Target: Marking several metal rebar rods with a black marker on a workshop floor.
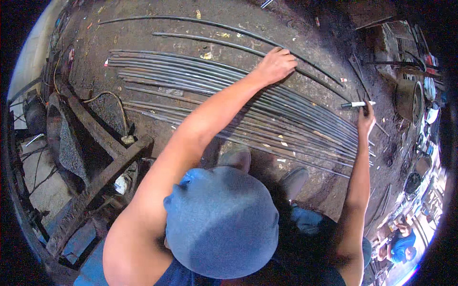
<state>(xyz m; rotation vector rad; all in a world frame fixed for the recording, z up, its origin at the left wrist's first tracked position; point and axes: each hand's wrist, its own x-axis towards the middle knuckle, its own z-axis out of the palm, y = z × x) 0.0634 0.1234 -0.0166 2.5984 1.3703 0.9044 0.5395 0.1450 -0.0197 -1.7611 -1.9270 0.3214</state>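
Note:
My left hand (278, 64) is closed around a long dark metal rod (210, 40) on the far side of the ground. Beyond it lies another long rod (191, 19), curving the same way in the fisheye picture. At the right, my right hand (366, 119) grips a white marker pen (359, 104) with a dark end, close to the right end of the held rod. Between my arms and under my left forearm, a wide row of several metal rods (305, 112) lies side by side on the dirt floor; the nearer ones are spaced farther apart.
Rusty metal beams (102, 183) and a round dark part stand at the left, beside a thin cable (117, 95). My shoes (235, 158) are at the rods' near edge. A cylindrical container (409, 101) stands far right. Another person in blue (404, 245) is at lower right.

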